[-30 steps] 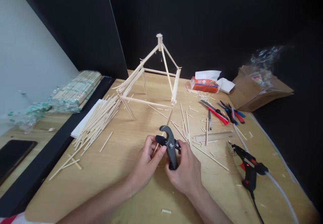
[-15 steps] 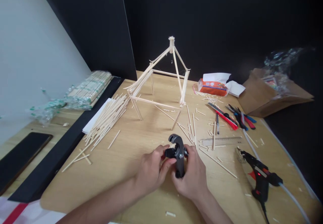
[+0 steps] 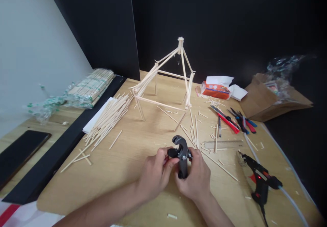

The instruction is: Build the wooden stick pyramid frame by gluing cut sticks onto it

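Observation:
A black clamp (image 3: pixel 183 157) with a hooked jaw is held upright between both hands, low in the middle of the view. My left hand (image 3: pixel 156 169) pinches the dark knob on its left side between thumb and fingers. Wrapped round the right side of the clamp's body is my right hand (image 3: pixel 195 176), its fingers near a small screw. Beyond the hands stands a frame of thin wooden sticks (image 3: pixel 161 103), with four legs and slanted sticks meeting at a peak. Loose sticks (image 3: pixel 196 131) lie just past my right hand.
On the left lie a stick pile (image 3: pixel 109 118), wrapped sticks (image 3: pixel 89 88) and a phone (image 3: pixel 22 155). To the right are a glue gun (image 3: pixel 262 177) with its cord, a clear ruler (image 3: pixel 224 144), a red cutter (image 3: pixel 226 119), pliers (image 3: pixel 242 119), a tissue pack (image 3: pixel 216 90) and a paper bag (image 3: pixel 270 101).
The camera view has shifted slightly, so the stick frame appears a little farther right. Both hands keep their hold on the clamp.

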A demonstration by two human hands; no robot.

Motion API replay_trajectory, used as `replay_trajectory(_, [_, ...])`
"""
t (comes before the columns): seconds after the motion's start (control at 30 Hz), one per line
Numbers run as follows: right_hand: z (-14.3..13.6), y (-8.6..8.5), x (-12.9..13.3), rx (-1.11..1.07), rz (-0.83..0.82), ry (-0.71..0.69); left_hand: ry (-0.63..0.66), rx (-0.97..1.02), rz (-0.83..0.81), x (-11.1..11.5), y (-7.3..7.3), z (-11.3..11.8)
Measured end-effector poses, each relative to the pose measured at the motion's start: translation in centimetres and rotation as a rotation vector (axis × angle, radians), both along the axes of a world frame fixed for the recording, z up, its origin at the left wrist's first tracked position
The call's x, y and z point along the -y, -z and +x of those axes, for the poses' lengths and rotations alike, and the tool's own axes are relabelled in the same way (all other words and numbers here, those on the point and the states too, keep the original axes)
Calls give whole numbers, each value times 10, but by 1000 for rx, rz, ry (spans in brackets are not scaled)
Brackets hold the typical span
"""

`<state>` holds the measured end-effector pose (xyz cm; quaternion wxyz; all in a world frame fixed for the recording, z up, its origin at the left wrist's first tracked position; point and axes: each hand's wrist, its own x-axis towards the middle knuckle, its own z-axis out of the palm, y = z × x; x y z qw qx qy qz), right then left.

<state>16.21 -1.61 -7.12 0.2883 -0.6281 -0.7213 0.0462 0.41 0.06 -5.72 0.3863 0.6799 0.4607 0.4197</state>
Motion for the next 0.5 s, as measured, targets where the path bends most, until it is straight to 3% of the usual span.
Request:
replay_trajectory(0.13, [0, 0, 0, 30, -41, 18, -4, 39, -101, -1, -3, 1])
replay_trajectory(0.5, [-3, -8, -3, -39, -231, 7, -33, 65, -165, -9, -7, 5])
